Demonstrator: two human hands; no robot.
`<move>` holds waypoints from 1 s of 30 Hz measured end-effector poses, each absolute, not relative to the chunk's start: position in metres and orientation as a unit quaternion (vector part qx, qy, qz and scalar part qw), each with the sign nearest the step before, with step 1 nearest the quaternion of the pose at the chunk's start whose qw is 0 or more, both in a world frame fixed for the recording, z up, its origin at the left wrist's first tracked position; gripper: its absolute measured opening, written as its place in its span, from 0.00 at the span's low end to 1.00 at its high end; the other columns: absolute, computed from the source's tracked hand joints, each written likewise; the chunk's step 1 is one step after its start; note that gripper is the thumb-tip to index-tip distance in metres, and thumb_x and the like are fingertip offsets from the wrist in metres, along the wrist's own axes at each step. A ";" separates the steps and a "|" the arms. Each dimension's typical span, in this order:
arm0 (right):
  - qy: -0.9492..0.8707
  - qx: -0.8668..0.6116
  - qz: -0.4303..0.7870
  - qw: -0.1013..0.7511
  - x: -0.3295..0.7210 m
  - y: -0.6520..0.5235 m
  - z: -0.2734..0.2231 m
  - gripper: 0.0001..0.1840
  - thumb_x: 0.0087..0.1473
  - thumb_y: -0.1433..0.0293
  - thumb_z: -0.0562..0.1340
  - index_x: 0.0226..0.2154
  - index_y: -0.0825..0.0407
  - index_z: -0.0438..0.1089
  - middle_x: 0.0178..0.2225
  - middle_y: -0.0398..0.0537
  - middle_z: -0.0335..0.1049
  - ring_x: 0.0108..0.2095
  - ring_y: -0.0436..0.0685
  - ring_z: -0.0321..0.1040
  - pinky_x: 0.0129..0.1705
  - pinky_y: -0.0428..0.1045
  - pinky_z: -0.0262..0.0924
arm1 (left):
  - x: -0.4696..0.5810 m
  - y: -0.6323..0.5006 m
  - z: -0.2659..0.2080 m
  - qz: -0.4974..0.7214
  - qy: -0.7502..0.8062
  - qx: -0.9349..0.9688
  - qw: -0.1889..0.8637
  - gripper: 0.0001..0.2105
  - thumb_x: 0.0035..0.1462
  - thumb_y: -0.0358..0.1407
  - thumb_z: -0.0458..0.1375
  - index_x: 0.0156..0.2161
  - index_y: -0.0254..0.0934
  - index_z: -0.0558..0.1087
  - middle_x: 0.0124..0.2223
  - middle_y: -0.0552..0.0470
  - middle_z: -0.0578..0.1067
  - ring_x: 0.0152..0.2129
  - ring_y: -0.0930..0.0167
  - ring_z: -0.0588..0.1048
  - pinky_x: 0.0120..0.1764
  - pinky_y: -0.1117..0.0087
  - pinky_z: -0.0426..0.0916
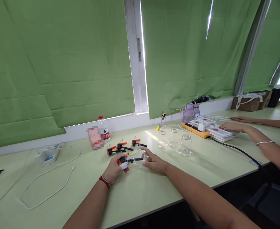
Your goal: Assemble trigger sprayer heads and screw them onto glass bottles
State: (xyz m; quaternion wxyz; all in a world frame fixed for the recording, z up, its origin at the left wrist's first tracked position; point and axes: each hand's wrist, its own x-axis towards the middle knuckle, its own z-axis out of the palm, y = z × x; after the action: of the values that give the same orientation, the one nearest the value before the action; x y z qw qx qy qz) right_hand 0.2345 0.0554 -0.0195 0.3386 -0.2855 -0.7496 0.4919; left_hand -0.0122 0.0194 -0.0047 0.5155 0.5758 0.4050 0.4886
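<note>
While the left hand is gripping the orange-and-black tool, the right hand is curling its fingers around the clear jar over the surface; pointing the 2 straight together is probably helping.

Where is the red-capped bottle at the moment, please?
In the head view, the bottle stands left of centre, near the wall, behind the orange-handled clamps.

Just beyond your left hand, three orange-and-black clamps obstruct a reach toward the red-capped bottle. You have a narrow lane between the rightmost clamp and the three glass jars; on your left, a white cable loops across otherwise passable tabletop.
</note>
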 end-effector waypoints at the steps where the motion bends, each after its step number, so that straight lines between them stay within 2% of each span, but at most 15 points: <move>1: -0.748 -0.287 0.494 0.337 0.235 0.056 -0.020 0.42 0.46 0.54 0.64 0.60 0.39 0.45 0.42 0.45 0.58 0.25 0.45 0.53 0.28 0.45 0.52 | -0.012 0.019 -0.005 0.487 0.404 0.577 0.515 0.24 0.42 0.39 0.66 0.46 0.33 0.68 0.29 0.53 0.71 0.21 0.72 0.73 0.23 0.70 0.69; 9: -0.741 -0.289 0.511 0.327 0.236 0.053 -0.014 0.39 0.47 0.52 0.62 0.58 0.43 0.47 0.32 0.41 0.57 0.25 0.47 0.53 0.28 0.45 0.51 | -0.013 0.021 -0.008 0.483 0.405 0.588 0.508 0.26 0.42 0.39 0.66 0.47 0.32 0.68 0.28 0.53 0.72 0.21 0.71 0.73 0.23 0.69 0.69; 15: -0.734 -0.282 0.521 0.333 0.234 0.052 -0.011 0.34 0.49 0.52 0.60 0.53 0.48 0.53 0.26 0.38 0.55 0.23 0.46 0.50 0.25 0.44 0.47 | -0.012 0.020 -0.007 0.473 0.408 0.592 0.509 0.26 0.40 0.39 0.67 0.46 0.33 0.69 0.27 0.53 0.72 0.21 0.70 0.74 0.23 0.68 0.70; 19: -0.716 -0.279 0.543 0.337 0.233 0.056 -0.016 0.30 0.49 0.51 0.59 0.50 0.49 0.55 0.25 0.39 0.59 0.20 0.45 0.47 0.22 0.43 0.44 | -0.011 0.020 -0.005 0.470 0.402 0.596 0.512 0.26 0.40 0.39 0.67 0.46 0.33 0.69 0.28 0.54 0.72 0.21 0.70 0.74 0.24 0.68 0.70; 23: -0.704 -0.297 0.551 0.335 0.232 0.059 -0.019 0.29 0.50 0.50 0.58 0.48 0.50 0.57 0.26 0.41 0.64 0.18 0.44 0.48 0.21 0.43 0.45 | -0.011 0.019 -0.006 0.473 0.406 0.591 0.512 0.26 0.40 0.39 0.67 0.46 0.33 0.69 0.28 0.54 0.71 0.20 0.70 0.74 0.23 0.68 0.70; 25: -0.705 -0.301 0.549 0.333 0.232 0.058 -0.019 0.31 0.50 0.49 0.57 0.50 0.50 0.57 0.29 0.43 0.65 0.18 0.44 0.51 0.21 0.43 0.48 | -0.011 0.020 -0.006 0.478 0.408 0.588 0.509 0.25 0.40 0.39 0.67 0.45 0.33 0.69 0.28 0.54 0.71 0.20 0.70 0.74 0.23 0.68 0.69; 27: -0.708 -0.292 0.544 0.344 0.234 0.056 -0.016 0.35 0.50 0.50 0.58 0.56 0.47 0.52 0.38 0.48 0.66 0.21 0.44 0.57 0.24 0.44 0.53 | -0.012 0.021 -0.006 0.488 0.410 0.585 0.502 0.25 0.40 0.38 0.67 0.45 0.33 0.69 0.29 0.53 0.72 0.21 0.70 0.74 0.23 0.68 0.70; 30: -0.714 -0.273 0.535 0.359 0.236 0.053 -0.013 0.43 0.47 0.55 0.63 0.61 0.38 0.43 0.55 0.53 0.53 0.27 0.45 0.64 0.30 0.46 0.58 | -0.014 0.022 -0.006 0.506 0.414 0.577 0.490 0.26 0.40 0.38 0.67 0.46 0.33 0.68 0.30 0.52 0.73 0.20 0.71 0.74 0.23 0.69 0.70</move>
State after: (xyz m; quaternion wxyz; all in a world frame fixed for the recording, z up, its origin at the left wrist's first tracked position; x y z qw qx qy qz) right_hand 0.2356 0.0534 -0.0133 0.3590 -0.2731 -0.7142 0.5352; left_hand -0.0142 0.0225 -0.0056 0.4896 0.5769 0.4136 0.5063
